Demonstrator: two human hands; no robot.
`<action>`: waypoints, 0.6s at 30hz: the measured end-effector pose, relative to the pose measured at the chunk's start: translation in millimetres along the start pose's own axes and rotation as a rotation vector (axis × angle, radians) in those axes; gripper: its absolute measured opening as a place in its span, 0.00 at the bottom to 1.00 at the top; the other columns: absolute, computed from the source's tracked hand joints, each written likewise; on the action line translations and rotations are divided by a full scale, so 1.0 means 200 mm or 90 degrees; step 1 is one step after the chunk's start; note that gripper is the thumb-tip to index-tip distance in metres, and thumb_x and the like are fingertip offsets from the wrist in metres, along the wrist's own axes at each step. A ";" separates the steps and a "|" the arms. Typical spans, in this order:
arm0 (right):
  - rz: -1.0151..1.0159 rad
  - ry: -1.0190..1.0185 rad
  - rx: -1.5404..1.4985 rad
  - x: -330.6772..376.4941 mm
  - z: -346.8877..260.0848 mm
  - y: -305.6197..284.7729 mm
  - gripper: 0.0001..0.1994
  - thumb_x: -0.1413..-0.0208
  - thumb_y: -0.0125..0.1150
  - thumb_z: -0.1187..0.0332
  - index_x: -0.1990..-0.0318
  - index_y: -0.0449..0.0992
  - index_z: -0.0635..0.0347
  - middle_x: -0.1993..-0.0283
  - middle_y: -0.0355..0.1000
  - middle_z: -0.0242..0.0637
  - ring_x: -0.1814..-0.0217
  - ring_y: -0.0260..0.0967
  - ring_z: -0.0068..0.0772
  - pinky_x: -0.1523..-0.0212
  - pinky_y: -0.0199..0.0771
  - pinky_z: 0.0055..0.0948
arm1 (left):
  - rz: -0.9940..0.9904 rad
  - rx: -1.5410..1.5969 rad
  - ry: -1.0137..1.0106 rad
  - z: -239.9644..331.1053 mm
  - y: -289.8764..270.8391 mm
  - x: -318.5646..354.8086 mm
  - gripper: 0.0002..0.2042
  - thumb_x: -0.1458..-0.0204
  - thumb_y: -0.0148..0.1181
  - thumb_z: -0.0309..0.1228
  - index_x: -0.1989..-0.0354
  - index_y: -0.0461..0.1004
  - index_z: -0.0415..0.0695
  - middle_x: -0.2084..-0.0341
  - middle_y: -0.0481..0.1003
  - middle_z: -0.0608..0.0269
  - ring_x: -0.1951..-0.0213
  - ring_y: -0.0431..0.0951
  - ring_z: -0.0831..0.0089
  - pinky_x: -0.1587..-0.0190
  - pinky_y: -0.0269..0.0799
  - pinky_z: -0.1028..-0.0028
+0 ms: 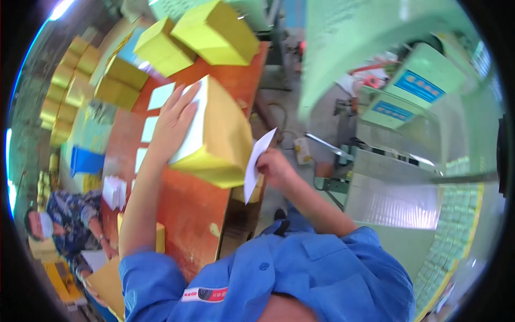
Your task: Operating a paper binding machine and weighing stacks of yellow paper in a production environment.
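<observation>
A large block-shaped package wrapped in yellow-brown paper (228, 131) sits on the reddish-brown table in front of me. One of its faces carries a white sheet (197, 121). My left hand (174, 118) lies flat on that sheet, its fingers stretched out and slightly apart. Beyond the package's right side, my right hand (274, 167) pinches a white paper sheet (257, 163), which stands on edge close to the package. Whether that sheet touches the package I cannot tell. Several white paper pieces (161, 96) lie in a row on the table left of the package, partly hidden by my left arm.
Two more yellow packages (217, 32) stand at the table's far end. Wrapped packages (70, 86) are stacked at far left, near a blue bin (87, 161). A co-worker (72, 222) handles a brown package at lower left. Green machinery (397, 102) stands on the right.
</observation>
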State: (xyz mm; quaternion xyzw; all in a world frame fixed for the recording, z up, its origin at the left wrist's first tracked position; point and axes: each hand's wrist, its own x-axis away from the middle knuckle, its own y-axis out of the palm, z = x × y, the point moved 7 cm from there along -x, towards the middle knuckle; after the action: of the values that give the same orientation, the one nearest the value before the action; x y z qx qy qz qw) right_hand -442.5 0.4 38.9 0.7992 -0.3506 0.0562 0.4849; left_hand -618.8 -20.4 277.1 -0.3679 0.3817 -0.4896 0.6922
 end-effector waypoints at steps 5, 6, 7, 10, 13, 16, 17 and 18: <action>0.064 -0.027 0.030 0.64 -0.13 -0.21 0.10 0.65 0.53 0.79 0.71 0.75 0.61 0.68 0.72 0.33 0.64 0.69 0.27 0.63 0.64 0.24 | -0.015 0.341 -0.001 0.20 0.31 0.37 0.23 0.36 0.42 0.36 0.35 0.61 0.39 0.35 0.59 0.52 0.33 0.57 0.61 0.33 0.49 0.66; 0.045 -0.037 0.041 0.76 -0.14 -0.32 0.11 0.64 0.53 0.78 0.69 0.76 0.62 0.67 0.72 0.33 0.63 0.68 0.28 0.62 0.64 0.24 | -0.011 0.430 -0.039 0.28 0.40 0.49 0.23 0.35 0.41 0.37 0.35 0.60 0.39 0.35 0.58 0.52 0.34 0.58 0.62 0.34 0.52 0.67; 0.019 -0.047 0.055 0.86 -0.20 -0.39 0.13 0.64 0.53 0.77 0.67 0.77 0.63 0.67 0.72 0.34 0.62 0.68 0.28 0.61 0.64 0.24 | -0.005 0.513 -0.083 0.33 0.50 0.56 0.24 0.35 0.40 0.37 0.34 0.58 0.38 0.34 0.58 0.53 0.34 0.59 0.62 0.35 0.54 0.67; 0.141 -0.052 0.120 1.32 -0.41 -0.72 0.22 0.64 0.54 0.74 0.55 0.77 0.67 0.59 0.76 0.39 0.55 0.72 0.32 0.50 0.69 0.28 | 0.019 0.728 -0.249 0.46 0.81 0.71 0.26 0.34 0.36 0.40 0.32 0.53 0.37 0.34 0.57 0.54 0.36 0.62 0.64 0.38 0.60 0.69; 0.212 -0.067 0.144 1.68 -0.63 -1.07 0.22 0.60 0.55 0.73 0.52 0.75 0.65 0.58 0.75 0.37 0.56 0.74 0.30 0.51 0.74 0.32 | -0.035 0.783 -0.234 0.76 1.18 0.66 0.26 0.34 0.36 0.40 0.32 0.54 0.37 0.34 0.57 0.54 0.37 0.62 0.64 0.38 0.60 0.69; 0.285 -0.106 0.145 1.97 -0.79 -1.52 0.20 0.58 0.55 0.72 0.53 0.75 0.66 0.56 0.75 0.38 0.57 0.75 0.32 0.52 0.74 0.33 | -0.078 0.856 -0.224 1.23 1.61 0.60 0.26 0.34 0.37 0.40 0.32 0.54 0.39 0.35 0.58 0.55 0.37 0.62 0.65 0.37 0.60 0.69; 0.288 -0.119 0.164 2.06 -0.89 -1.64 0.20 0.58 0.54 0.72 0.54 0.75 0.67 0.56 0.76 0.39 0.55 0.74 0.33 0.51 0.74 0.35 | -0.081 0.881 -0.223 1.36 1.74 0.59 0.26 0.34 0.37 0.40 0.32 0.54 0.39 0.35 0.58 0.55 0.37 0.62 0.65 0.37 0.60 0.69; 0.284 -0.111 0.170 2.12 -0.95 -1.77 0.20 0.58 0.54 0.72 0.54 0.75 0.67 0.56 0.76 0.39 0.55 0.74 0.33 0.51 0.74 0.35 | -0.082 0.903 -0.227 1.44 1.85 0.59 0.26 0.34 0.37 0.40 0.32 0.54 0.40 0.35 0.59 0.56 0.37 0.62 0.66 0.37 0.60 0.69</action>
State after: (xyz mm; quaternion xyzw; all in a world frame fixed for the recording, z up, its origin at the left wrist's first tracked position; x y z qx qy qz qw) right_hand 140.4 41.4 60.0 0.7609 -0.5479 0.1379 0.3190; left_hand -187.8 -1.7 56.3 0.0725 -0.1676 -0.5915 0.7854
